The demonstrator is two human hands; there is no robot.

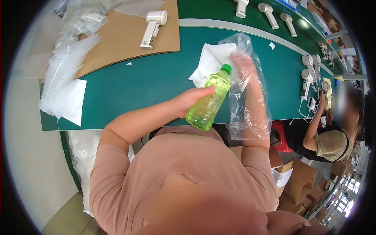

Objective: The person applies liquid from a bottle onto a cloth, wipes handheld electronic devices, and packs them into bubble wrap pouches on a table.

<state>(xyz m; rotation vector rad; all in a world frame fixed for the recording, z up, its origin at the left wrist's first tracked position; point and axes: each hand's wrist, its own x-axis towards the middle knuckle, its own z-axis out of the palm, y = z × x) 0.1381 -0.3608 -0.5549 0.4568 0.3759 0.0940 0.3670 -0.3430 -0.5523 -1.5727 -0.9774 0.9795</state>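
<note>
My left hand is wrapped round a clear green plastic bottle with a green cap. The bottle leans over the table's near edge, and pale liquid shows inside. A clear plastic bag covers my right forearm and hand like a loose sleeve. Inside it, my right hand is by the right edge of a crumpled white cloth or paper. Those fingers are blurred through the film, so their grip is unclear. Part of the white sheet lies behind the bottle's cap.
A brown cardboard sheet bears a white handheld device. Crinkled plastic wrap hangs at the left. More white devices lie on the far green surface. At the right, a co-worker sits holding another device.
</note>
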